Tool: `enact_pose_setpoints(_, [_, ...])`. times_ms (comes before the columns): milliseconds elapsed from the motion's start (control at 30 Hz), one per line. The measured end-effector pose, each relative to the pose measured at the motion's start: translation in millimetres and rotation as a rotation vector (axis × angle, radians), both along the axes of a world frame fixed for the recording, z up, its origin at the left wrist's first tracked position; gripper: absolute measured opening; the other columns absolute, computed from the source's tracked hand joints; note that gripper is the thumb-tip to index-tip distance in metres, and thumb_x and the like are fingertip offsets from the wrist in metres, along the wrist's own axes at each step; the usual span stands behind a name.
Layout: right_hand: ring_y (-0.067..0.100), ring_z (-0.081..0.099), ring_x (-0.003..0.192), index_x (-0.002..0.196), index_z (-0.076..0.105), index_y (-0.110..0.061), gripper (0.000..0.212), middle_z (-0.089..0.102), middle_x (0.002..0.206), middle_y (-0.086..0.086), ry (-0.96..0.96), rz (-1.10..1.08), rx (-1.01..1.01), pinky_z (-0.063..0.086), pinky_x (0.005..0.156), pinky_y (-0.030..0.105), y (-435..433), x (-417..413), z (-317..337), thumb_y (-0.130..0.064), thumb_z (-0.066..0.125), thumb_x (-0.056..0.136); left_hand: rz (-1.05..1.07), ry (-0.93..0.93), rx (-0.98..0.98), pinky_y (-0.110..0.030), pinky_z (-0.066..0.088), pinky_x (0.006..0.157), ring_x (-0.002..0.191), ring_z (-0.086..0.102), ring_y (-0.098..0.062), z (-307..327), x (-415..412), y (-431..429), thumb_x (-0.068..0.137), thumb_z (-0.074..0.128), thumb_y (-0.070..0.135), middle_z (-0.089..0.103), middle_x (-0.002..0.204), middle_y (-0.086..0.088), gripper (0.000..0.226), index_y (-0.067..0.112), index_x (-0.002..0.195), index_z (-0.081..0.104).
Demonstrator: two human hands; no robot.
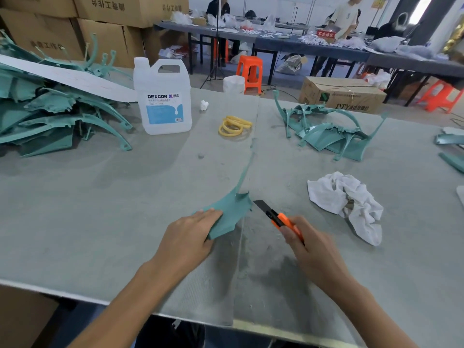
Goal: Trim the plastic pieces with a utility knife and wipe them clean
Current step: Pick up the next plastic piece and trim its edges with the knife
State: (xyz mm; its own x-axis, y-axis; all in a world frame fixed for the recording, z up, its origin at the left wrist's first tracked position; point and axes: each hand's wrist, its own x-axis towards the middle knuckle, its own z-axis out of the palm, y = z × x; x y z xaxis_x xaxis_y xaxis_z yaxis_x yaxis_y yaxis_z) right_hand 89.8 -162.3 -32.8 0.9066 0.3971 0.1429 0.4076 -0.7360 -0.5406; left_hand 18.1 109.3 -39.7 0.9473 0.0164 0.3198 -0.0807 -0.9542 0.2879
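Rag [346, 202], jug [163, 101], rubber bands [234, 126] nearby

Table cover [125, 197] reads to me as grey felt-like cloth: matt, slightly fuzzy, lint on it. Teal piece [231, 212]: moulded plastic, smooth, low satin sheen, ragged along one edge. Utility knife [283, 222]: smooth orange plastic body. Blade is dark and dull, and I see no glint. Rag [351, 202]: white cloth, soft, crumpled. Left pile [50, 116] and right pile [326, 136] are the same teal plastic, and I see a bit more gloss on the right pile's flat faces. Jug [163, 96]: translucent white plastic with a glossy printed label. Bands [233, 126]: yellow rubber, matt. Boxes [100, 33]: brown cardboard, matt, creased. Stool [249, 71]: glossy orange plastic.
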Motion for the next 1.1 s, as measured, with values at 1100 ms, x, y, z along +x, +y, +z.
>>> enact_pose_setpoints(1100, [0.018,0.049,0.048,0.098,0.043,-0.032,0.034,0.050,0.056,0.002,-0.015,-0.055,0.089,0.033,0.047,0.035,57,-18,9,-0.064,0.032,0.100,0.140,0.080,-0.163,-0.035,0.045,0.063,0.074,0.061,-0.031,12,13,-1,0.103,0.047,0.037,0.072,0.085,-0.002,0.035,0.040,0.137,0.058])
